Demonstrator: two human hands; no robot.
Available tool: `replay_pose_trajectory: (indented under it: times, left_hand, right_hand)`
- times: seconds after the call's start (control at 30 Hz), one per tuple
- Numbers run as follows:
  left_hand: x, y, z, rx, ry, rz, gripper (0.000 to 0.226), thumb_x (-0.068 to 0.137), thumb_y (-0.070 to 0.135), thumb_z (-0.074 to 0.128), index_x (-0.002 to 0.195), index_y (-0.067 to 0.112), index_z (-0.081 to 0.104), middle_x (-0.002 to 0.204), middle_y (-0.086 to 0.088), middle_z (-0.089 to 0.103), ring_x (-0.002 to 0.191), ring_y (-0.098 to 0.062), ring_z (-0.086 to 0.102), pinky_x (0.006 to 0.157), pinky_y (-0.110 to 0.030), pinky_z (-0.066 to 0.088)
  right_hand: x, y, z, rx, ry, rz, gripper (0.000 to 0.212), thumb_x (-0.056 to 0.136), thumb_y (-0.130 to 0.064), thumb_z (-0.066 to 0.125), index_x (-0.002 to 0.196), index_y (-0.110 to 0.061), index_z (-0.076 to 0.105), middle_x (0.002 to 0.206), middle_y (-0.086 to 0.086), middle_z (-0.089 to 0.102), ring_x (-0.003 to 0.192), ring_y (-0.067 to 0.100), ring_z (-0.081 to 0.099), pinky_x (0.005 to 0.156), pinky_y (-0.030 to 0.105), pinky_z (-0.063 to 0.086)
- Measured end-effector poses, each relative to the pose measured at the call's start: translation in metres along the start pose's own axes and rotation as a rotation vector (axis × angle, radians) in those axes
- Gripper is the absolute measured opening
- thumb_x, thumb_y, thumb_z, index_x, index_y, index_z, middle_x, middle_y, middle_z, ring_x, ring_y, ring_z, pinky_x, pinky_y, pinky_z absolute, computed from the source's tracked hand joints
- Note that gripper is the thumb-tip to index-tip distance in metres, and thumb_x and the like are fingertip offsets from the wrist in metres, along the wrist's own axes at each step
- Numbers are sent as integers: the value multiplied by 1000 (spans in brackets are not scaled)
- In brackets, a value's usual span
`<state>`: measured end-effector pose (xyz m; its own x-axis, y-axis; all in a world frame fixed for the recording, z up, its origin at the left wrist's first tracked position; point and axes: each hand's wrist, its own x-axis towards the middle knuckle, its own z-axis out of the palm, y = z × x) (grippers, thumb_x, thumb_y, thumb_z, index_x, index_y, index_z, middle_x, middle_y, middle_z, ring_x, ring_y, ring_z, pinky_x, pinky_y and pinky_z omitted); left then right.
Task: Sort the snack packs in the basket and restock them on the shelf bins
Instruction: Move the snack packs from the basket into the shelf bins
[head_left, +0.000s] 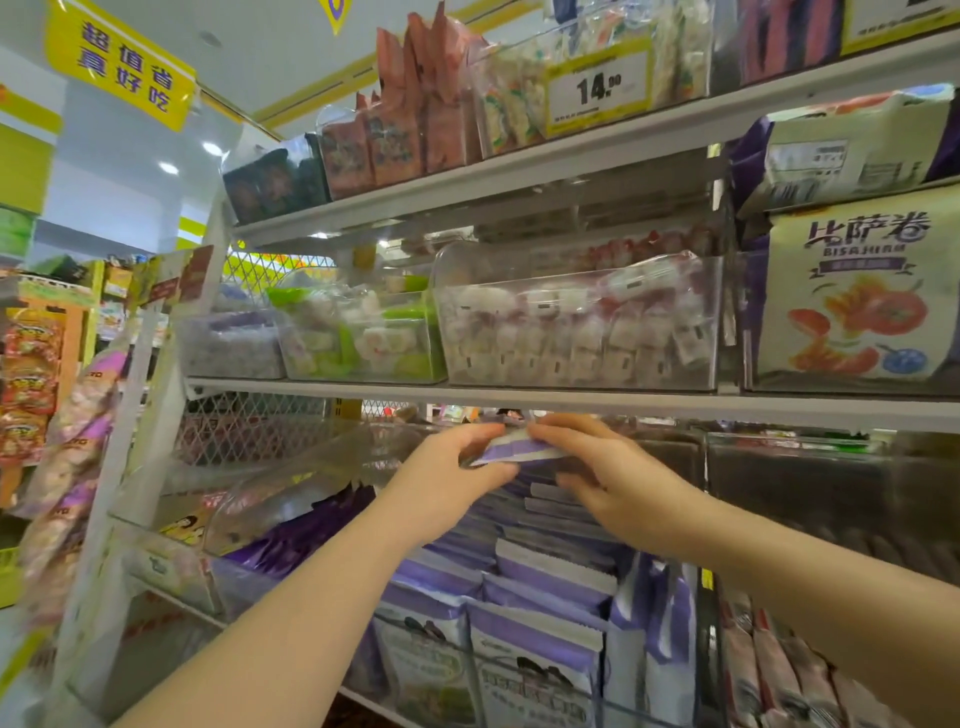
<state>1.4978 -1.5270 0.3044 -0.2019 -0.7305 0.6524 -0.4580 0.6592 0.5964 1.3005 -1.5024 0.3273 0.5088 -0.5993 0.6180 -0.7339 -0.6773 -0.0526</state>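
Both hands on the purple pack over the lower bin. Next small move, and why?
Probably tilt the purple pack upright and lower it into the back of the row of matching purple packs. The left hand and right hand pinch it roughly flat just under the shelf edge, directly above that row, so only a short drop seems left.

We stand in a snack shop: a price tag (597, 88) reading 14.90, tiered shelves (519, 397) lined with clear bins (582, 375) of packs (524, 332), a yellow sign (122, 65) hanging overhead.
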Motion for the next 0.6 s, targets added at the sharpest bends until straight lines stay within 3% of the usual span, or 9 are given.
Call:
replay_pose_trajectory:
  times: [0.1, 0.23, 0.3, 0.4, 0.43, 0.53, 0.6]
  left_hand:
    - [24, -18, 7, 28, 10, -45, 50, 92, 21, 62, 140, 20, 47, 130, 10, 55, 120, -7, 52, 104, -29, 42]
    - [54, -45, 21, 30, 67, -51, 41, 95, 19, 58, 135, 23, 51, 122, 6, 62, 112, -10, 58, 97, -23, 44]
    - [64, -54, 24, -26, 85, -68, 37, 95, 12, 55, 131, 22, 52, 110, 9, 65, 105, -9, 61, 89, -18, 45]
    - [71, -63, 22, -38, 77, -86, 39, 96, 7, 51, 132, 21, 49, 116, 5, 64, 113, -14, 59, 100, -29, 46]
    - [67, -64, 20, 4, 56, -73, 41, 97, 7, 49, 136, 20, 47, 125, 0, 62, 118, -16, 57, 103, -32, 44]
    - [49, -62, 14, 276, 10, 67, 39, 98, 10, 48, 136, 18, 51, 136, 0, 55, 125, -17, 51, 102, -17, 35]
    - [34, -56, 11, 458, -34, 196, 34, 97, 17, 49, 130, 22, 58, 132, 2, 58, 120, -17, 53, 101, -23, 40]
  right_hand:
    - [17, 19, 5, -87, -73, -14, 59, 94, -5, 50, 148, -22, 31, 153, -4, 28, 140, 9, 25, 103, 0, 6]
    - [43, 39, 14, -86, -142, -15, 64, 93, -4, 49, 148, -29, 30, 151, -2, 33, 137, 15, 32, 113, 18, 21]
    - [58, 49, 21, -125, -151, 9, 55, 95, -6, 47, 145, -28, 37, 144, 4, 45, 125, 21, 46, 107, 29, 35]
    - [76, 61, 31, -206, -151, 52, 41, 99, -16, 44, 138, -30, 45, 138, 5, 52, 119, 24, 51, 102, 35, 40]
    - [80, 64, 33, -246, -150, 40, 38, 99, -20, 43, 135, -32, 48, 135, 4, 54, 116, 24, 53, 100, 35, 42]
    - [87, 78, 41, -381, -152, -106, 32, 95, -24, 46, 124, -36, 53, 126, -5, 58, 106, 20, 55, 91, 29, 43]
    - [89, 86, 46, -557, -54, -196, 17, 94, -35, 47, 103, -41, 61, 100, -12, 59, 88, 17, 54, 82, 31, 42]
